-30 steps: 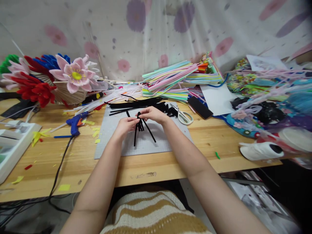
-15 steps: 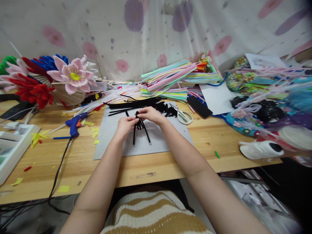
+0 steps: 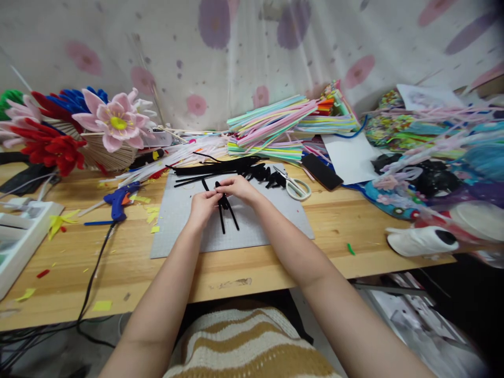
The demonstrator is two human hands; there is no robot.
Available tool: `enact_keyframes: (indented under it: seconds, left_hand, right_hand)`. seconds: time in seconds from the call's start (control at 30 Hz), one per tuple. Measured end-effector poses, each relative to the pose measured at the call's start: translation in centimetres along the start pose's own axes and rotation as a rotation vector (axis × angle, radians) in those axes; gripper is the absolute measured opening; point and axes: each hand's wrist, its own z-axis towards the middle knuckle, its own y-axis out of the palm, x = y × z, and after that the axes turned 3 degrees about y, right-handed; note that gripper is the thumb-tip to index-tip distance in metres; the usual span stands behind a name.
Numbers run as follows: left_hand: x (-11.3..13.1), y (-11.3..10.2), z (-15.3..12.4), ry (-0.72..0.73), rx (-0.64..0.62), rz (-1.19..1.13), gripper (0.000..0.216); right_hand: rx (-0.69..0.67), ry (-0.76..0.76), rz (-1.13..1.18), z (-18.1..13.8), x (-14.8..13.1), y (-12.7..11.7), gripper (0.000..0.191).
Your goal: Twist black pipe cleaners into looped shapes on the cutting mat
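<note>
Above the grey cutting mat (image 3: 177,231), both of my hands pinch a small bundle of black pipe cleaners (image 3: 232,212). My left hand (image 3: 203,206) is closed on it from the left, thumb and fingertips pressed together. My right hand (image 3: 238,189) grips its upper part, fingertips almost touching the left ones. Two long black ends hang down toward me, and another sticks up past the left fingers. The joint itself is partly hidden by the fingers. Behind the hands lie loose black pipe cleaners (image 3: 208,168) and several fluffy black pieces (image 3: 258,172).
White-handled scissors (image 3: 298,189) and a dark phone (image 3: 322,172) lie to the right. At the left are a blue glue gun (image 3: 118,202), its cord, a white power strip (image 3: 19,236) and pipe-cleaner flowers (image 3: 118,122). Pastel pipe cleaners (image 3: 271,123) are piled behind.
The hanging black ends have swung closer together, the left one moving right. Both hands have shifted slightly left, still closed on the bundle.
</note>
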Motion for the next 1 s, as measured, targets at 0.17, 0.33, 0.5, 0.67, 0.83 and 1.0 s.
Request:
enact_keyframes:
  seconds: [0.17, 0.33, 0.5, 0.67, 0.83, 1.0]
  left_hand:
    - [-0.4, 0.1, 0.0, 0.01, -0.031, -0.042, 0.028]
    - [-1.0, 0.3, -0.5, -0.049, -0.057, -0.094, 0.026]
    - [-1.1, 0.1, -0.8, 0.027, -0.065, -0.018, 0.023]
    - [-0.2, -0.3, -0.8, 0.001, -0.175, -0.034, 0.016]
    - [-0.4, -0.1, -1.0, -0.11, -0.179, -0.218, 0.012]
    - [-0.5, 0.1, -1.3, -0.122, -0.139, -0.22, 0.016]
  right_hand:
    - [0.084, -0.069, 0.085, 0.4, 0.7, 0.5, 0.013]
    - [0.181, -0.08, 0.092, 0.4, 0.7, 1.1, 0.026]
    - [0.216, -0.113, 0.005, 0.7, 0.3, 1.0, 0.028]
    - [0.218, -0.163, -0.043, 0.9, 0.4, 0.9, 0.028]
    - [0.197, -0.186, 0.027, 0.5, 0.5, 1.2, 0.03]
    - [0.151, -0.149, 0.083, 0.2, 0.5, 1.2, 0.034]
